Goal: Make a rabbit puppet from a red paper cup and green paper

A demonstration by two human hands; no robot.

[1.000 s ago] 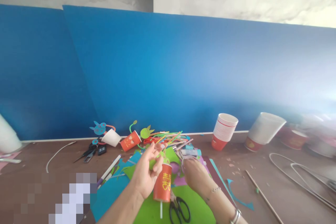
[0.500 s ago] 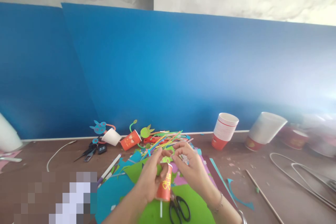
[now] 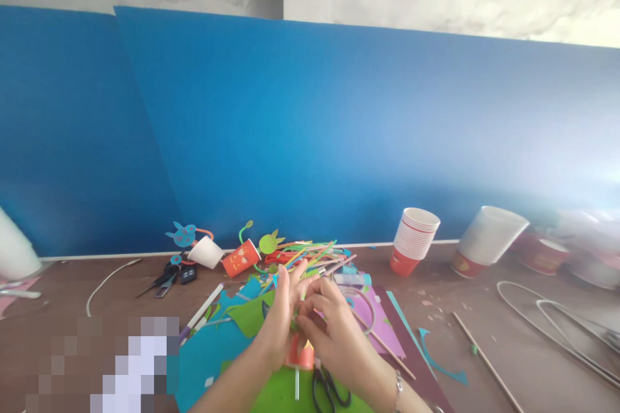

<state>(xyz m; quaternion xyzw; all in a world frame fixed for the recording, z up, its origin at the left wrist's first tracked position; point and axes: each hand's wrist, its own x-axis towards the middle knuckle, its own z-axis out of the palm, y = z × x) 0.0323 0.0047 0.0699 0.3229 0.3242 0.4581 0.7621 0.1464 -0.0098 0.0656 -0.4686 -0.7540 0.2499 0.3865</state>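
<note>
A red paper cup (image 3: pixel 303 359) with yellow print stands between my hands, its upper part hidden by my fingers. A pale straw (image 3: pixel 297 385) sticks out below it. My left hand (image 3: pixel 282 321) is around the cup's left side, thumb pointing up. My right hand (image 3: pixel 334 322) leans over the cup's top with its fingers bent and pinched together; what they hold is hidden. Black-handled scissors (image 3: pixel 332 390) lie on green paper (image 3: pixel 271 393), just right of the cup and partly under my right wrist.
Two cups with paper creatures, one white (image 3: pixel 207 251) and one red (image 3: pixel 242 258), lie at the back left beside colourful straws (image 3: pixel 310 251). A stack of cups (image 3: pixel 416 239) stands at the right. A wooden stick (image 3: pixel 487 361) and a white cable (image 3: pixel 547 329) lie further right.
My right hand has moved down and left, onto the cup's top beside my left hand, covering most of its print. Purple paper and a stick now show behind it.
</note>
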